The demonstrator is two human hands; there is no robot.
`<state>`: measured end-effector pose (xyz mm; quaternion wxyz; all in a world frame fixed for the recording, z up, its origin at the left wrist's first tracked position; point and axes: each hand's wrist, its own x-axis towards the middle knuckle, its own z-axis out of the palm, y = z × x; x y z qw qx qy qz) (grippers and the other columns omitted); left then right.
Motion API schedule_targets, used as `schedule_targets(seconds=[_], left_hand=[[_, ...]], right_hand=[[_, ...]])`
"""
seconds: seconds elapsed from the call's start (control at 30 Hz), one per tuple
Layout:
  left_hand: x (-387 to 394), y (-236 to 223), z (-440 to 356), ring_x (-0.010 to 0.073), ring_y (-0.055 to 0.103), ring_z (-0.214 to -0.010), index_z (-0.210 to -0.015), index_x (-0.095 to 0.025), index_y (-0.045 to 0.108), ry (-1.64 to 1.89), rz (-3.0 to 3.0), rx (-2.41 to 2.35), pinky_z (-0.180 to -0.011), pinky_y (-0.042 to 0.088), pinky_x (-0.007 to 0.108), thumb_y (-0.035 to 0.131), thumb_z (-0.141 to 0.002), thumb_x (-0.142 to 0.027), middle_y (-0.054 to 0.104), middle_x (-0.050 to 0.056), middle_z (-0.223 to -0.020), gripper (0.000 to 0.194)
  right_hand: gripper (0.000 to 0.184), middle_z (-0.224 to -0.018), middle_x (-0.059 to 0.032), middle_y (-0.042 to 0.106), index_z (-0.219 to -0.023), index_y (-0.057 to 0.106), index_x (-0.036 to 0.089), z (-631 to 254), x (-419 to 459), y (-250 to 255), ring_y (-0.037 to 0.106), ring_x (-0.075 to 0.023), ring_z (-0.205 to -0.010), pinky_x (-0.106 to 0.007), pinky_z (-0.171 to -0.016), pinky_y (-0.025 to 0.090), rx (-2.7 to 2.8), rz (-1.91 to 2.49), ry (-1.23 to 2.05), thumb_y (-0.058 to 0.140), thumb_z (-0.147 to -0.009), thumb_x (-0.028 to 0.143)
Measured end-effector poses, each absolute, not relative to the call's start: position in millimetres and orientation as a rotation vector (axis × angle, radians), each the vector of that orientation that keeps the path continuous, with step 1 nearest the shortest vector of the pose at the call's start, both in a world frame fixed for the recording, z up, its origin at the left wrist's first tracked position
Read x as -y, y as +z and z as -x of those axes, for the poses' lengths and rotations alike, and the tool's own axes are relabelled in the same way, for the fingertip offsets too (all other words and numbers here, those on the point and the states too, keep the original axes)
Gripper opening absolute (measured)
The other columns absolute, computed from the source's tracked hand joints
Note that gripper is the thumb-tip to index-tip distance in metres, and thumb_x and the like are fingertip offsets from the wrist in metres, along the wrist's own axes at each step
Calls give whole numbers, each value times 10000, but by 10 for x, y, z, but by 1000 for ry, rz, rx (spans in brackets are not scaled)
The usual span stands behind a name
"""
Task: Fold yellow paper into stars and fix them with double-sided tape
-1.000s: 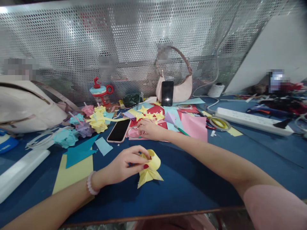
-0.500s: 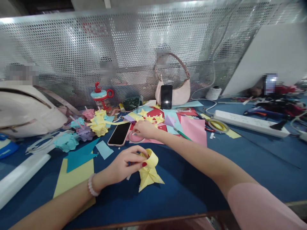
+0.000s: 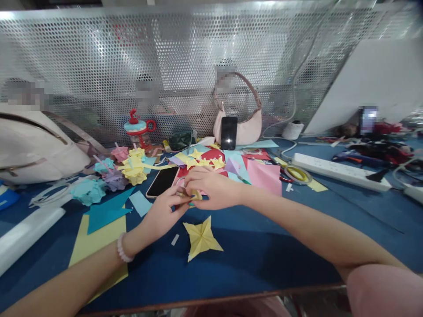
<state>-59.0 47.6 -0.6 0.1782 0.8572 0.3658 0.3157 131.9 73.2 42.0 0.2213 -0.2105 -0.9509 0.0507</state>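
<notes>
My two hands meet above the blue table. My right hand (image 3: 213, 190) is closed around a small yellowish ring (image 3: 195, 195), which looks like a tape roll and is mostly hidden by the fingers. My left hand (image 3: 162, 212), with a bead bracelet at the wrist, pinches the same ring from the left. A folded yellow paper star (image 3: 201, 237) lies flat on the table just below both hands, untouched. A phone (image 3: 162, 181) lies face up just beyond my left hand.
Coloured paper sheets and small folded stars (image 3: 211, 163) litter the middle. Folded paper flowers (image 3: 134, 169) lie at the left, beside a white bag (image 3: 36, 149). A pink handbag (image 3: 246, 125) and a second phone lean on the mesh wall. A power strip (image 3: 340, 171) and a tape ring (image 3: 298, 173) lie at the right.
My left hand let go of the yellow star, which now lies flat, and moved up. My right hand drew back from the pink paper with the ring, and the hands met.
</notes>
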Motion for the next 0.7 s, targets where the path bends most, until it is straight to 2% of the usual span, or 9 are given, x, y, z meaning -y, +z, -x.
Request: schedule_targets(seconds=[0.17, 0.33, 0.43, 0.53, 0.63, 0.7], left_hand=[[-396, -38, 543, 162, 563, -891, -871, -204, 673, 767, -2539, -1085, -786, 457, 275, 478, -856, -197, 590, 46, -962, 196], [-356, -17, 524, 168, 558, -914, -856, -197, 669, 764, -2552, -1089, -822, 447, 288, 456, -866, -205, 587, 50, -980, 214], [-406, 61, 514, 186, 533, -991, -967, -205, 640, 823, -2523, -1128, -863, 436, 305, 447, -871, -249, 564, 60, -1066, 220], [-593, 160, 515, 184, 549, -957, -1039, -193, 587, 818, -2502, -1278, -813, 451, 294, 413, -878, -274, 568, 64, -1070, 250], [-849, 201, 511, 206, 573, -912, -1000, -181, 586, 470, -2647, -1504, -754, 444, 289, 419, -857, -255, 611, 68, -1013, 232], [-991, 175, 493, 216, 598, -826, -874, -158, 612, 190, -2721, -1623, -663, 434, 265, 412, -860, -310, 638, 84, -892, 251]], right_hand=[[148, -919, -20, 596, -597, 556, 179, -1336, -685, 448, 488, -168, -932, -353, -895, 316, 2772, 534, 124, 561, -744, 167], [172, -1034, -41, 561, -678, 613, 191, -1409, -637, 460, 443, -182, -1024, -367, -908, 304, 2778, 515, 66, 506, -807, 152], [198, -1055, -51, 551, -720, 631, 195, -1506, -622, 470, 432, -189, -1047, -383, -927, 298, 2725, 561, 26, 477, -843, 175], [168, -1075, -53, 539, -777, 650, 218, -1674, -638, 471, 425, -203, -1063, -402, -934, 308, 2642, 666, 49, 497, -837, 182], [138, -1071, -59, 532, -798, 649, 224, -1873, -665, 433, 436, -205, -1067, -401, -932, 333, 2552, 745, 93, 523, -822, 174], [131, -1057, -67, 530, -768, 639, 211, -1992, -677, 387, 448, -205, -1060, -396, -919, 357, 2508, 802, 108, 525, -819, 172]])
